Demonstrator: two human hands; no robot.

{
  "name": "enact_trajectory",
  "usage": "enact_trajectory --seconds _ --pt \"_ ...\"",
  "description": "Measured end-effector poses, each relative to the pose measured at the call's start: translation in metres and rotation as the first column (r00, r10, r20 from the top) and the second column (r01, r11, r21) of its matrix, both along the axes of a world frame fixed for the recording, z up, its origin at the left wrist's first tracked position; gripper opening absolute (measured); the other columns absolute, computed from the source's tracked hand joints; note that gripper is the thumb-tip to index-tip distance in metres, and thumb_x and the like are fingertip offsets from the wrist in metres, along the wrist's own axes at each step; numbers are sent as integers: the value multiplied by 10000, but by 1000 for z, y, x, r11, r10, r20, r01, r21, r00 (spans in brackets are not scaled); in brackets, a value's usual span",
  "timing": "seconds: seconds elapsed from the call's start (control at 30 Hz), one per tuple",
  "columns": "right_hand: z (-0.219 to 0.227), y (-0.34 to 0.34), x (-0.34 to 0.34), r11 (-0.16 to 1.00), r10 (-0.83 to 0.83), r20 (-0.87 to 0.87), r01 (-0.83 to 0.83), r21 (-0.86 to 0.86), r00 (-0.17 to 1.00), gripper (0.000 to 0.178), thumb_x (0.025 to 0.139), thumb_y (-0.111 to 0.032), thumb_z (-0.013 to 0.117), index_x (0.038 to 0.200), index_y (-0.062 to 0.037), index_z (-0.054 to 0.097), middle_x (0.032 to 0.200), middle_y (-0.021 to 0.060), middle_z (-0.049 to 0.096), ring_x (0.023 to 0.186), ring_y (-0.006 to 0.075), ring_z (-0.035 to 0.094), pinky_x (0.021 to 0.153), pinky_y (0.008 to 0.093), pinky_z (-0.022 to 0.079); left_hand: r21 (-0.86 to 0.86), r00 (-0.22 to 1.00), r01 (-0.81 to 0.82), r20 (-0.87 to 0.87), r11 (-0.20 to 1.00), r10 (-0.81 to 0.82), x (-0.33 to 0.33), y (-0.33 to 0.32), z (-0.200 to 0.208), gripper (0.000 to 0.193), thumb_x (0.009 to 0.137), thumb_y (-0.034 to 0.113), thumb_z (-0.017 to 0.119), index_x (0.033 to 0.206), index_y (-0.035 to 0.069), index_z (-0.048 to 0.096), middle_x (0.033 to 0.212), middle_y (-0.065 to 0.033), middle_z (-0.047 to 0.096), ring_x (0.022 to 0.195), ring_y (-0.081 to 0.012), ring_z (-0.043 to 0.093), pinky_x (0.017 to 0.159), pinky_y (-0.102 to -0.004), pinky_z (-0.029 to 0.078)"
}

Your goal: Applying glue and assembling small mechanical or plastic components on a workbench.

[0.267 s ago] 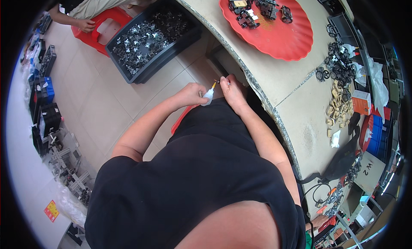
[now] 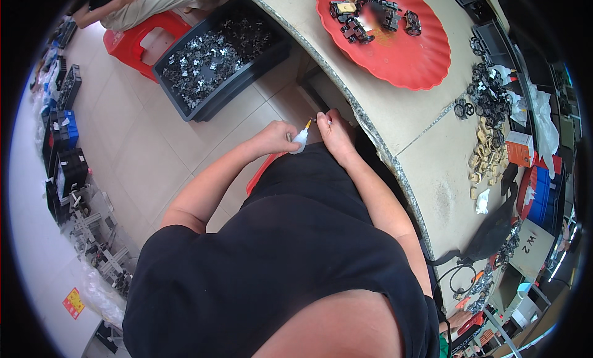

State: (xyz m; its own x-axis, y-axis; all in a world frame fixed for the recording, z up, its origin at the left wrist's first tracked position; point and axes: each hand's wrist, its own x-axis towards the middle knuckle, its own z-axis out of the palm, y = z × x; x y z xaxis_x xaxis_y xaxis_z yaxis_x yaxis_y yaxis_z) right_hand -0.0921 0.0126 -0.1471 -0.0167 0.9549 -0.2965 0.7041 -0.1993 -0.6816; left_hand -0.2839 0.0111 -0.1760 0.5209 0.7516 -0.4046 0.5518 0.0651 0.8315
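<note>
My left hand (image 2: 276, 137) is closed around a small white squeeze bottle (image 2: 300, 141) with a yellow nozzle, which tilts up toward my other hand. My right hand (image 2: 332, 128) pinches a tiny dark part (image 2: 314, 119) beside the nozzle's tip; its kind is too small to make out. Both hands are above my lap, near the table's edge. On the table, a red scalloped plate (image 2: 420, 71) bears several small toy cars (image 2: 356, 29), dark with a few tan and silver pieces.
A dark grey bin (image 2: 201, 114) full of small black and silver parts stands on the floor by a red stool (image 2: 139, 49), where another person sits. Black wheel parts (image 2: 491, 95), tan pieces (image 2: 487, 151) and an orange-white box (image 2: 519, 149) lie along the table's right side.
The other person's hand by the red stool has moved up toward their lap. My hands and the bottle have barely moved.
</note>
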Motion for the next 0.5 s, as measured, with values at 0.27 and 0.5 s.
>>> enact_trajectory --seconds 0.27,0.5 --pt "6 3 26 991 78 -530 -125 -55 845 506 891 -450 437 913 47 530 890 161 564 818 224 557 740 346 440 205 994 73 65 976 -88 2 14 -3 245 676 210 666 781 -9 629 708 -130 599 608 -199 584 567 -301 462" --pt "144 -57 53 945 168 -745 -321 -65 646 237 811 -177 623 1011 -60 571 885 69 587 796 144 572 695 289 464 260 998 16 -60 965 0 -29 2 66 152 685 42 668 784 -48 594 796 -114 572 685 -153 615 631 -247 508"
